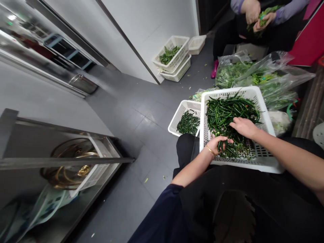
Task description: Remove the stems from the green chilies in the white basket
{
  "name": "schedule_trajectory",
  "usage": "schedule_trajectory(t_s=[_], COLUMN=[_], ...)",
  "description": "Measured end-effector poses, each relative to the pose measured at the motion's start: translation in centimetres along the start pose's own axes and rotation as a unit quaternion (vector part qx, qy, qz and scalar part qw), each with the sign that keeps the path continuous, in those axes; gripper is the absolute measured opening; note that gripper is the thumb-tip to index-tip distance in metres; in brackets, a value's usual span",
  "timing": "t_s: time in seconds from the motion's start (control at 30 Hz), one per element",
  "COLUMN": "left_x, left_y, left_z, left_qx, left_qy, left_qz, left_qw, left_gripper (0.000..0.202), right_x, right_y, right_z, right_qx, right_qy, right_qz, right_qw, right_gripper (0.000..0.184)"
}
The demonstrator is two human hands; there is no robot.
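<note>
A large white slotted basket (pixel 263 158) rests on my lap, piled with thin green chili peppers (pixel 227 111). My left hand (pixel 218 144), with a gold bangle at the wrist, is closed around a few peppers near the basket's front. My right hand (pixel 243 127) lies palm down on the pile in the middle, fingers spread into the peppers. A smaller white basket (pixel 178 118) on the floor just left of the big one holds a small heap of peppers (pixel 188 123).
Another person (pixel 255 15) sits at the far right, hands on leafy greens. Plastic bags of greens (pixel 263 76) lie beyond my basket. Stacked white baskets (pixel 174 57) with leaves stand by the wall. A steel shelf (pixel 63 162) with pots is at left; grey tiled floor (pixel 141 118) lies between.
</note>
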State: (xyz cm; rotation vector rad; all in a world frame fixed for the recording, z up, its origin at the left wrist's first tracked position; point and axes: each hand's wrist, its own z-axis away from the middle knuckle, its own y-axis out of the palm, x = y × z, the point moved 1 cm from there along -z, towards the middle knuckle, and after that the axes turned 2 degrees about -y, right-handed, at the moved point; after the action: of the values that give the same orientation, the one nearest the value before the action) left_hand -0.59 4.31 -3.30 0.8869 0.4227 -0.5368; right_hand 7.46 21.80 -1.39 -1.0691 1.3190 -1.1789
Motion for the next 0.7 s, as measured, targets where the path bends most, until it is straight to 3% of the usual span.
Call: schedule_trajectory(t_s=[0.1, 0.23, 0.37, 0.47, 0.53, 0.6, 0.7], left_x=[-0.4, -0.6, -1.2, -3.3, -5.3, -6.9, -7.1], left_y=[0.0, 0.6, 0.7, 0.1, -0.2, 0.1, 1.3], left_z=[0.1, 0.6, 1.9, 2.9, 3.3, 3.3, 2.6], left_qx=[0.01, 0.014, 0.017, -0.002, -0.026, -0.03, 0.025], left_qy=[-0.014, 0.003, 0.048, 0.13, 0.196, 0.225, 0.176], left_qz=[0.019, 0.02, -0.051, -0.091, -0.106, -0.134, -0.186], left_qw=[1.0, 1.0, 0.997, 0.987, 0.975, 0.965, 0.966], left_gripper=[0.013, 0.023, 0.034, 0.036, 0.034, 0.033, 0.034], right_x=[-0.6, -0.3, -0.4, -0.9, -1.0, -0.4, 1.3], right_y=[-0.7, 0.0, 0.7, -0.6, -2.3, -4.0, -5.6], right_z=[0.9, 1.5, -0.5, -1.4, -1.0, -0.2, 0.9], right_qx=[-0.056, -0.021, 0.008, -0.033, -0.095, -0.132, -0.139], right_qy=[0.018, 0.021, -0.003, 0.011, 0.053, 0.098, 0.131], right_qz=[-0.03, -0.032, -0.028, -0.069, -0.149, -0.262, -0.366], right_qw=[0.998, 0.999, 1.0, 0.997, 0.983, 0.951, 0.911], right_gripper=[0.03, 0.046, 0.032, 0.027, 0.031, 0.034, 0.034])
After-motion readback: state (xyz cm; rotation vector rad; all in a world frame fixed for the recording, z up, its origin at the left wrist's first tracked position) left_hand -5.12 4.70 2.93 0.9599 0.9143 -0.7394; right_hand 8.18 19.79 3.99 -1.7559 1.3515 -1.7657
